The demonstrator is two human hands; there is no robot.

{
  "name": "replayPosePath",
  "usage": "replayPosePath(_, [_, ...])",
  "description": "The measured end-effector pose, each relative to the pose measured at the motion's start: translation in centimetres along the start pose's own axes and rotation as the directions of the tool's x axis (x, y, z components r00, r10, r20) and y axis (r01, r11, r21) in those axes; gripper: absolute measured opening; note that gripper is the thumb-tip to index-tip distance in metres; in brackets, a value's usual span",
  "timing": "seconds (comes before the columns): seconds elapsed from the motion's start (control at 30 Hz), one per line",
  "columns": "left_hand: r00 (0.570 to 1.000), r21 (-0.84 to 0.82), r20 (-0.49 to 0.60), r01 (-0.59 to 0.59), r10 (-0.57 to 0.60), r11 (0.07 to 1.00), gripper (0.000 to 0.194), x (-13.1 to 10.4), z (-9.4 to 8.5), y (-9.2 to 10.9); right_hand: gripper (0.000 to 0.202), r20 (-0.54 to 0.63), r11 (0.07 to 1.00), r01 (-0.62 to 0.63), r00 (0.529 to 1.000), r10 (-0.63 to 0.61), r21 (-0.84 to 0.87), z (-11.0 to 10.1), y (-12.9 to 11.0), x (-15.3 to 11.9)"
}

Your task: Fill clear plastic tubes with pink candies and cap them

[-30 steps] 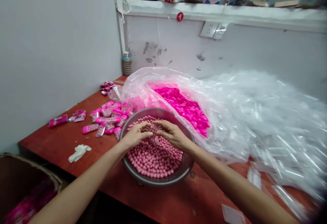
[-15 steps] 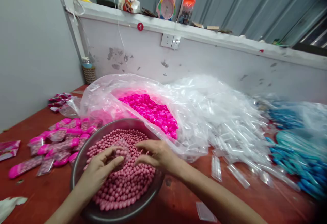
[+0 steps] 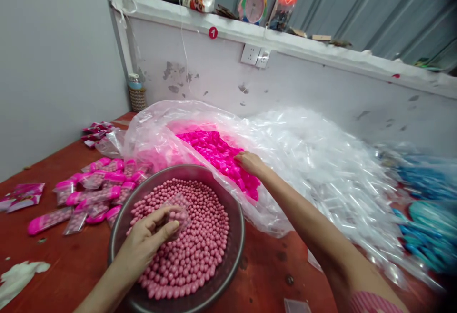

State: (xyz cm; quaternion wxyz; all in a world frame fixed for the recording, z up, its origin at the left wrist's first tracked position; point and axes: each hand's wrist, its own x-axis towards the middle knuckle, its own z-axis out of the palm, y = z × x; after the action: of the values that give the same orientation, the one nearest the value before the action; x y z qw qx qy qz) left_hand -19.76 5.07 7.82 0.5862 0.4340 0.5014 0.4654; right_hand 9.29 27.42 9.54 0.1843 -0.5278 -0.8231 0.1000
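My left hand (image 3: 153,232) is closed on a small clear container (image 3: 180,213) with pink beads in it, held above the dark bowl (image 3: 238,251). Pink beads (image 3: 200,237) of several sizes fill much of that bowl. Beyond the bowl's rim, my right hand (image 3: 248,163) reaches into the open plastic bag and touches the bright pink caps (image 3: 217,153). Its fingertips are among the caps, so whether they grip one is hidden. The translucent bag (image 3: 153,122) lies around the caps.
Bead-filled containers with pink caps (image 3: 96,194) lie left of the bowl on the red table (image 3: 82,260). Clear empty tubes (image 3: 321,170) are heaped at right, with blue pieces (image 3: 424,237) beyond. A shelf (image 3: 293,44) runs along the wall.
My right hand has moved from above the bowl, away from my left hand, into the bag of pink caps. My left hand still holds the clear container. The view has shifted slightly.
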Motion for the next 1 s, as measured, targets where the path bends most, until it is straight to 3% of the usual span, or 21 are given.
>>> replayPosePath(0.3, [0.996,0.057,0.051,-0.082,0.079,0.995,0.032,-0.3,0.2,0.6,0.023,-0.177,0.971,-0.096,0.975,0.136,0.220,-1.3,0.9,-0.7])
replayPosePath(0.6, [0.993,0.089,0.051,-0.115,0.110,0.989,0.032,-0.4,0.3,0.3,0.034,-0.227,0.788,-0.078,0.936,0.268,0.611,-2.6,-1.4,-2.8])
replayPosePath(0.8, [0.995,0.066,0.037,-0.097,0.094,0.993,0.033,-0.5,0.4,0.4,0.029,-0.234,0.744,-0.070,0.926,0.296,0.664,-2.5,-2.8,-3.6])
replayPosePath(1.0, [0.994,0.088,0.037,-0.107,0.104,0.990,0.034,-0.4,0.3,0.1,0.036,-0.184,0.784,-0.061,0.958,0.219,0.618,-2.0,-2.7,-3.6])
